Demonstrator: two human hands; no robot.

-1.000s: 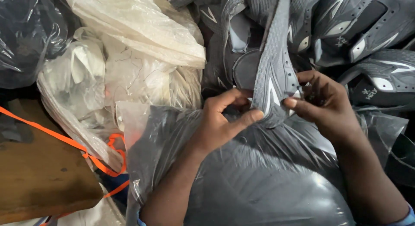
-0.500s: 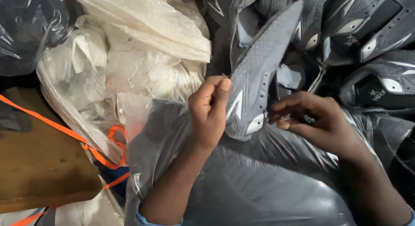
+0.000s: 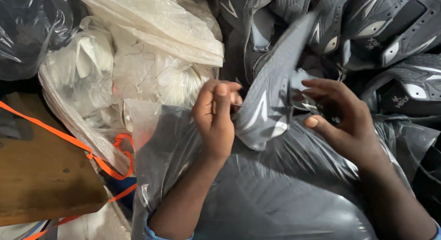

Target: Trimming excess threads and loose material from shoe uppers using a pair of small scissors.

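My left hand (image 3: pixel 216 118) pinches the left edge of a grey shoe upper (image 3: pixel 271 95) with pale stripes, which stands tilted over a large clear bag (image 3: pixel 275 194) of grey pieces. My right hand (image 3: pixel 342 118) is at the upper's right side, its fingers spread and curled by a small flap there. Whether the right fingers grip the piece cannot be told. Both forearms lie across the bag.
A heap of dark grey shoe uppers (image 3: pixel 381 33) fills the top right. Clear bags of white pieces (image 3: pixel 138 61) lie at the top left. A brown wooden board (image 3: pixel 41 175) with an orange strap (image 3: pixel 69 139) is at the lower left.
The grey upper has swung from upright to leaning right and moved up-left. My left hand slid along its edge, and my right hand's fingers opened out from a pinch.
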